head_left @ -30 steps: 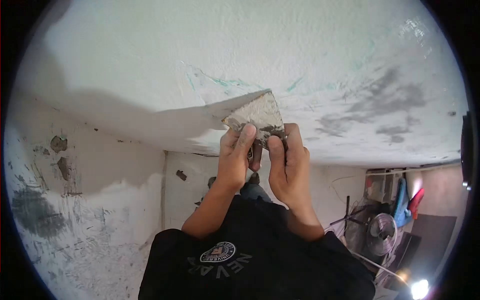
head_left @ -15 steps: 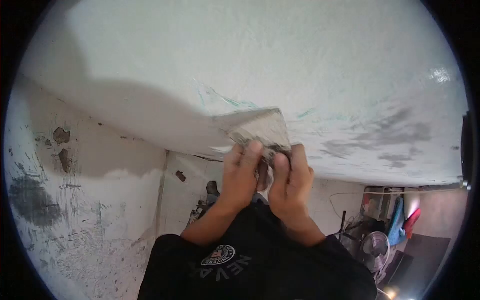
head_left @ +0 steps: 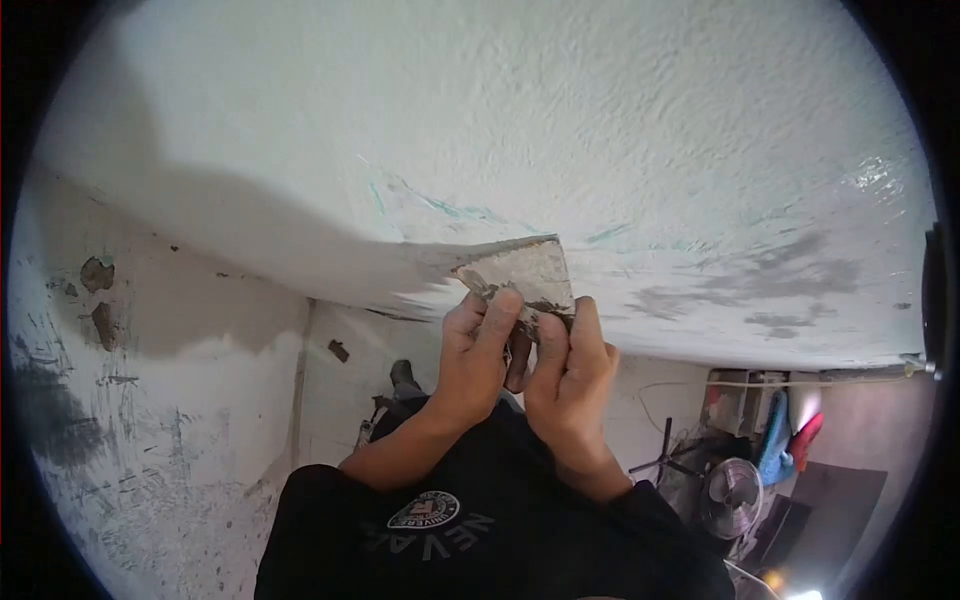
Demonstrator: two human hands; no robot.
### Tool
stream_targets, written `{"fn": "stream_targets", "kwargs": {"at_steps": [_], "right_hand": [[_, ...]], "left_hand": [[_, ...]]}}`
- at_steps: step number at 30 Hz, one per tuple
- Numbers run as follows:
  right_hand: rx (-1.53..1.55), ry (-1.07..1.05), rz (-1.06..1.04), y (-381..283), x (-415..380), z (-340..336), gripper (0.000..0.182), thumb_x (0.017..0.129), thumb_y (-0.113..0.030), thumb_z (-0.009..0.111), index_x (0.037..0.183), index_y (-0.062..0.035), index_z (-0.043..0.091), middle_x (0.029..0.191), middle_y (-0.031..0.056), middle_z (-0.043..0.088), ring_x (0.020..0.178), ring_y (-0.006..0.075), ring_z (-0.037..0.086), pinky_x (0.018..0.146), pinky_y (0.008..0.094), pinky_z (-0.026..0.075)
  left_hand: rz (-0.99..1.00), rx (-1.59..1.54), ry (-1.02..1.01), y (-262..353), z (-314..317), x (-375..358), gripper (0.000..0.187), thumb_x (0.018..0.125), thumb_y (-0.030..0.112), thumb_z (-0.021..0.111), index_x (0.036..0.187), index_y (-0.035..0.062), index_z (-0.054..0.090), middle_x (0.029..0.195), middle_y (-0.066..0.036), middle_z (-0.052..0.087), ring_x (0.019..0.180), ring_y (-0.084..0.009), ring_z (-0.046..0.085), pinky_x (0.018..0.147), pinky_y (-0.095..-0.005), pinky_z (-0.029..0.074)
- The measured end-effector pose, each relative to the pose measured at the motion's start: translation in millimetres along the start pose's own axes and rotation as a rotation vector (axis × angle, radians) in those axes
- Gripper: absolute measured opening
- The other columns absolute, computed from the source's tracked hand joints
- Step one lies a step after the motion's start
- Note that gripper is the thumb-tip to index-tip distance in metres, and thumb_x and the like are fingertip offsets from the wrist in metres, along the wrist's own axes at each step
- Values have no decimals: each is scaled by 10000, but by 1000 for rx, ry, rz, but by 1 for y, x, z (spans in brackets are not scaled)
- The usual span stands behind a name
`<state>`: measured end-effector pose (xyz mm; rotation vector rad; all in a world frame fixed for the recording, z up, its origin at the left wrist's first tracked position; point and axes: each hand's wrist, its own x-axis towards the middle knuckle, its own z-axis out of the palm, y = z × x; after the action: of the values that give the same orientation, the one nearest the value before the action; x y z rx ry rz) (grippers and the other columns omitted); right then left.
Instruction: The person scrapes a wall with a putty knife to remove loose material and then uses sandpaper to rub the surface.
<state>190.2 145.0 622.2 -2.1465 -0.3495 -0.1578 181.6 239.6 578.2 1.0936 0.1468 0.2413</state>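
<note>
Both hands clasp one scraper (head_left: 522, 275): the left hand (head_left: 478, 345) and the right hand (head_left: 568, 365) wrap its handle side by side. The blade sticks out just above the knuckles, its wide edge lying crosswise and apparently touching the white plastered surface (head_left: 560, 120). The handle itself is hidden.

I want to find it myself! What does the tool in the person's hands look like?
Look at the big white ceiling, then down to where both hands meet against it. The left hand and right hand grip a flat scraper blade. It is grey, wedge-shaped and smeared with plaster, unlike the smooth white around it.
</note>
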Motion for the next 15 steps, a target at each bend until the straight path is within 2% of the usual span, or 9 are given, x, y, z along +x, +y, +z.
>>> {"fn": "stream_targets", "kwargs": {"at_steps": [1,5,7,10,11,15], "right_hand": [[-4,4,13,-2,-2,-2,77,888,-23,578,881,32,524,658,203,576,591,398,555,533,459,428],[-4,-3,3,0,5,1,88,887,-23,584,850,27,522,658,205,575,587,393,556,522,454,427],[-34,23,-39,-2,6,-3,82,890,-21,578,850,25,524,661,206,577,589,385,568,524,441,439],[-29,19,21,-4,6,-12,79,894,-22,574,852,22,525,660,209,573,588,385,564,522,444,434],[-56,53,-77,-11,11,-7,76,893,-24,575,854,20,528,651,202,573,598,384,568,526,443,435],[-93,-12,-66,-5,6,-8,72,893,-27,575,859,20,533,652,195,585,610,381,583,539,429,448]], "left_hand": [[-210,-297,-16,4,1,-3,293,1024,306,487,961,31,567,674,-11,563,417,-62,446,346,-213,315],[-205,-298,39,11,3,0,299,1023,304,490,959,21,565,687,-17,568,416,-65,446,346,-214,316],[-233,-282,-8,13,2,2,308,1024,307,486,970,14,564,704,-21,576,416,-66,446,343,-216,317],[-280,-318,-37,9,7,-1,314,1024,313,482,985,13,566,718,-21,580,410,-66,440,341,-217,318],[-274,-248,-6,8,3,3,317,1024,319,480,1005,15,567,678,-23,563,399,-70,431,338,-219,323],[-230,-301,33,11,9,1,330,1023,326,481,977,11,567,606,-24,532,380,-80,421,333,-223,321]]}}
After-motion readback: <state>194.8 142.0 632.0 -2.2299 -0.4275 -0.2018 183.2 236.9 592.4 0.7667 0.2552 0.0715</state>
